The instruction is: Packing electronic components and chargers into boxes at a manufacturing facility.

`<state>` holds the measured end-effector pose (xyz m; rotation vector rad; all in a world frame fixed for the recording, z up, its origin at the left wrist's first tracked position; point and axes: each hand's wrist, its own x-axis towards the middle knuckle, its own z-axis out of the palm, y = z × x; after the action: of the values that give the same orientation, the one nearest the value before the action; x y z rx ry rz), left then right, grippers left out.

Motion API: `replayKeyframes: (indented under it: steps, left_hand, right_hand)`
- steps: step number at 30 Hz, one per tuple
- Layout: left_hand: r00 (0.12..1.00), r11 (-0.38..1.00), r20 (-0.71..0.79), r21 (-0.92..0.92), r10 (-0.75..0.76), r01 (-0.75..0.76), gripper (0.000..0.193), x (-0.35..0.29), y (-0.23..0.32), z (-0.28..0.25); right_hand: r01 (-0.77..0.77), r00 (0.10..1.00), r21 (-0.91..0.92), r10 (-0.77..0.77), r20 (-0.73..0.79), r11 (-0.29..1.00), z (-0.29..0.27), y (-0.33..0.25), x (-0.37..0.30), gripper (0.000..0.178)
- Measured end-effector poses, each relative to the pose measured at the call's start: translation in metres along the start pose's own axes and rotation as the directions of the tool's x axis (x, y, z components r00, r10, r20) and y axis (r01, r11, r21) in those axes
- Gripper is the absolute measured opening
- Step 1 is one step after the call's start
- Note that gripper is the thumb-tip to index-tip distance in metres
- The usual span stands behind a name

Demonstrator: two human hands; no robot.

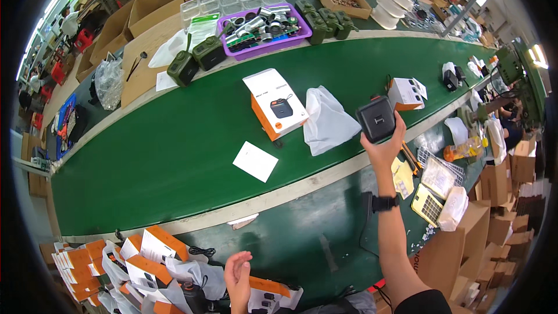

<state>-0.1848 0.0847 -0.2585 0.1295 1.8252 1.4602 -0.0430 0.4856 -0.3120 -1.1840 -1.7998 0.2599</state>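
Observation:
My right hand (pixel 383 145) grips a black rounded box-shaped device (pixel 376 119), which looks like a small portable speaker, and holds it up over the green belt's near edge. Low in the view, my left hand (pixel 238 273) has loosely bent fingers with nothing in them, beside white-and-orange cartons (pixel 270 293). On the belt (pixel 145 157) stands an open white-and-orange box (pixel 278 104) with a dark device pictured on it. A white plastic bag (pixel 327 119) lies against its right side, and a white sheet of paper (pixel 256 161) lies in front.
Beyond the belt are a purple basket (pixel 267 51) of metal parts and several green canister-shaped devices (pixel 183 68). Another small carton (pixel 407 94) stands right of the held device. Bagged cartons (pixel 145 270) pile up at lower left. Orange-handled pliers (pixel 411 158) and a yellow tray (pixel 427 203) lie at right.

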Motion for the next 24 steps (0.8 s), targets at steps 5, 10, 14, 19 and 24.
replayKeyframes:
  steps: [5, 10, 14, 19, 24]
  left_hand:
    - [0.999, 0.997, -0.042, 0.078, 0.005, -0.002, 0.021, -0.006, -0.009, 0.000]
    - [0.993, 0.946, -0.026, 0.310, 0.111, -0.098, 0.021, -0.014, -0.022, 0.009]
    - [0.979, 0.836, 0.082, 0.510, 0.189, -0.204, 0.022, -0.024, -0.018, 0.017]
    - [0.970, 0.798, 0.130, 0.551, 0.207, -0.244, 0.022, -0.026, -0.014, 0.023]
    - [0.971, 0.768, 0.149, 0.593, 0.189, -0.241, 0.023, -0.025, -0.017, 0.025]
  right_hand:
    - [0.118, 0.991, 0.238, -0.131, 0.040, 0.964, -0.051, -0.061, -0.016, 0.089]
    - [-0.738, 0.624, 0.672, 0.328, 0.709, -0.050, -0.076, -0.111, -0.047, 0.080]
    - [-0.586, 0.182, 0.092, -0.020, 0.983, -0.805, -0.086, -0.132, -0.048, 0.071]
    - [-0.389, 0.068, -0.093, -0.129, 0.989, -0.917, -0.085, -0.131, -0.065, 0.076]
    - [-0.486, 0.191, -0.171, -0.295, 0.936, -0.857, -0.086, -0.120, -0.073, 0.086]
